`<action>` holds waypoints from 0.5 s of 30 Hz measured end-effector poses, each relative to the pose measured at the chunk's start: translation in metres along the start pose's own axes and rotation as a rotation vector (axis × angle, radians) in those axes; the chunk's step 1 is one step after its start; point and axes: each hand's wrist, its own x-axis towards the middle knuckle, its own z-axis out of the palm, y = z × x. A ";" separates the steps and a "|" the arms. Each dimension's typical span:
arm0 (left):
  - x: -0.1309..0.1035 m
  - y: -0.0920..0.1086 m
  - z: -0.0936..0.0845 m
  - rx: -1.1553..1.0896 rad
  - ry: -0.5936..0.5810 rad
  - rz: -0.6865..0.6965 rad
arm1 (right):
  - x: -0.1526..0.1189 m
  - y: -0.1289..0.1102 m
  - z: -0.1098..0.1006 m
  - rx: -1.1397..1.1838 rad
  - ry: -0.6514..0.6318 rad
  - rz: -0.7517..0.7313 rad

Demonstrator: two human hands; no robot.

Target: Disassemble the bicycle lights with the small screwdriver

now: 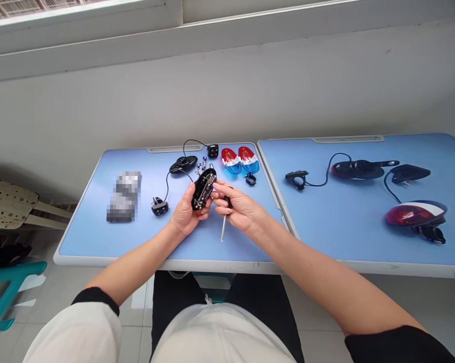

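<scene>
Above the surface (pixel 87 237), the left hand (pixel 185 214) cradles a black housing (pixel 199 187) in curled fingers — open, insides exposed, no cover on. The right hand (pixel 244 209), fingers bent, grips a screwdriver (pixel 223 231); red-and-blue covers (pixel 232 162) lie beyond.

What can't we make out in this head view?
All head view:
- open black housing: inner parts too small to identify; lower side covered by the left hand
- screwdriver: handle mostly behind the right hand's fingers; tip shape too small
- pixelated item: blurred out, identity unknown
- small cylinders: print too small
- right sleeve: cut off by the bottom edge
</scene>
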 end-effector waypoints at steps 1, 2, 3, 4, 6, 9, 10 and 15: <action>0.000 -0.002 0.000 0.023 0.011 0.030 | 0.000 0.001 0.000 0.005 -0.004 -0.006; -0.001 -0.003 0.000 0.046 0.019 0.061 | 0.000 0.002 0.001 0.005 -0.009 -0.011; -0.001 -0.005 0.000 0.069 0.026 0.091 | 0.000 0.002 0.001 0.001 -0.013 -0.015; -0.001 -0.006 0.000 0.091 0.033 0.119 | 0.001 0.002 0.002 -0.002 -0.011 -0.018; -0.002 -0.008 0.000 0.134 0.050 0.170 | 0.003 0.003 0.003 0.005 0.006 -0.014; -0.003 -0.012 0.001 0.202 0.072 0.238 | 0.007 0.003 0.005 0.031 0.040 0.018; -0.003 -0.013 0.001 0.220 0.078 0.259 | 0.009 0.003 0.005 0.038 0.043 0.025; -0.003 -0.016 0.001 0.259 0.115 0.301 | 0.015 0.005 0.003 0.060 0.009 0.003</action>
